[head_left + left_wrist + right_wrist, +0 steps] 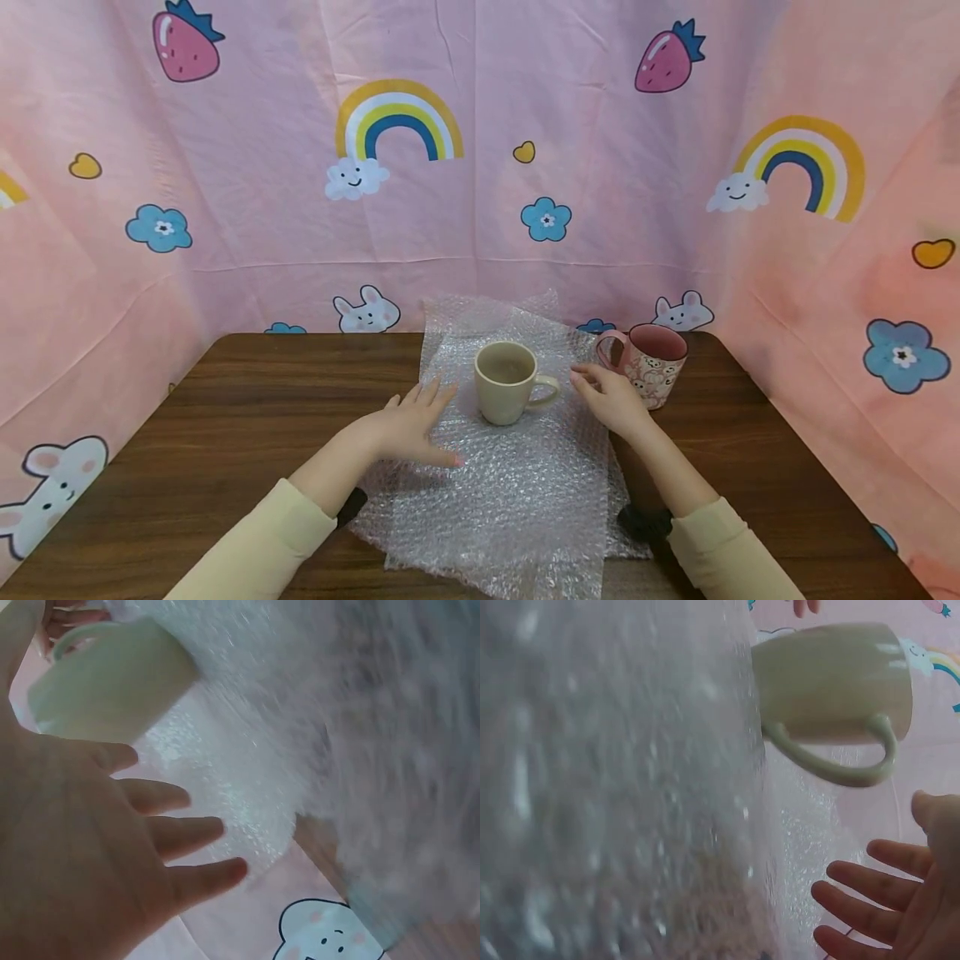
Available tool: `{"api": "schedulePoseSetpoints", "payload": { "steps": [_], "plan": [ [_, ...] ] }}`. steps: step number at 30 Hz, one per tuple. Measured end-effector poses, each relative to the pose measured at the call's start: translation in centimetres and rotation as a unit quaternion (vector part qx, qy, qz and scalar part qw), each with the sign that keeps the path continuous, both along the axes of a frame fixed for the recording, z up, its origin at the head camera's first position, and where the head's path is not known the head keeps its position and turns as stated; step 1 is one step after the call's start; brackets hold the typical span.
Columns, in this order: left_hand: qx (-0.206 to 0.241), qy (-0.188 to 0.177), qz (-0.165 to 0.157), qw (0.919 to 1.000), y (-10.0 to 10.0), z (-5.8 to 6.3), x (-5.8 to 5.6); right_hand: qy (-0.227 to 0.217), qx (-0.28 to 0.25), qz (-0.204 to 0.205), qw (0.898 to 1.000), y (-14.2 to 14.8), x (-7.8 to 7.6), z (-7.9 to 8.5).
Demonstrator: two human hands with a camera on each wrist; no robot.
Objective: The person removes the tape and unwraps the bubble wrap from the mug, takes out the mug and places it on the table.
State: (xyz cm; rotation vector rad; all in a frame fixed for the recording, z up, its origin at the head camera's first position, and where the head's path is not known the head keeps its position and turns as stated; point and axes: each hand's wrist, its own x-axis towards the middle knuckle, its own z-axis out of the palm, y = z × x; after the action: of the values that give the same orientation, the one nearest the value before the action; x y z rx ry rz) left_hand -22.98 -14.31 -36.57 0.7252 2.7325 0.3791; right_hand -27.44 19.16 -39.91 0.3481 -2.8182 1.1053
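Observation:
A cream mug (501, 392) stands upright on a sheet of bubble wrap (517, 500), its handle pointing right. To its left is my left hand (411, 427), fingers spread and apart from the mug. My right hand (611, 400) is near the mug's handle, its fingers relaxed and holding nothing. In the left wrist view the mug (112, 682) shows beyond the thumb side of my outstretched fingers. In the right wrist view the handle (847, 774) faces my right hand (900, 900), with a gap between them.
A pink patterned mug (654, 375) stands at the back right, just behind my right hand. Dark wood table (247, 433) shows on both sides of the bubble wrap. Pink printed cloth (480, 233) hangs behind the table and along its sides.

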Motion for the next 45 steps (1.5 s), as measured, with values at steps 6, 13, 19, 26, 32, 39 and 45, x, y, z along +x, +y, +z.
{"api": "schedulePoseSetpoints", "payload": {
  "steps": [6,13,19,26,32,39,45],
  "plan": [
    [0.013,-0.031,0.02,0.9992,0.3,-0.4,1.5,-0.009,-0.058,-0.005,0.998,-0.8,0.3,-0.1],
    [0.027,-0.073,0.045,0.9959,0.5,-1.1,2.7,-0.053,-0.133,-0.005,0.99,-1.4,0.6,-0.5],
    [0.029,-0.08,0.063,0.9944,0.6,-1.6,3.3,-0.089,-0.202,0.013,0.975,-2.0,0.7,-0.3],
    [0.03,-0.08,0.074,0.9936,0.9,-2.3,3.4,-0.114,-0.225,0.022,0.967,-2.3,0.5,-0.3],
    [0.026,-0.089,0.076,0.9928,0.9,-2.4,3.1,-0.136,-0.228,0.026,0.964,-2.4,0.5,-0.3],
    [0.024,-0.092,0.078,0.9923,0.6,-2.8,2.7,-0.165,-0.228,0.03,0.959,-2.9,0.5,-0.2],
    [0.018,-0.083,0.072,0.9938,0.5,-3.3,2.3,-0.171,-0.232,0.037,0.957,-3.2,0.8,0.2]
  ]
}}
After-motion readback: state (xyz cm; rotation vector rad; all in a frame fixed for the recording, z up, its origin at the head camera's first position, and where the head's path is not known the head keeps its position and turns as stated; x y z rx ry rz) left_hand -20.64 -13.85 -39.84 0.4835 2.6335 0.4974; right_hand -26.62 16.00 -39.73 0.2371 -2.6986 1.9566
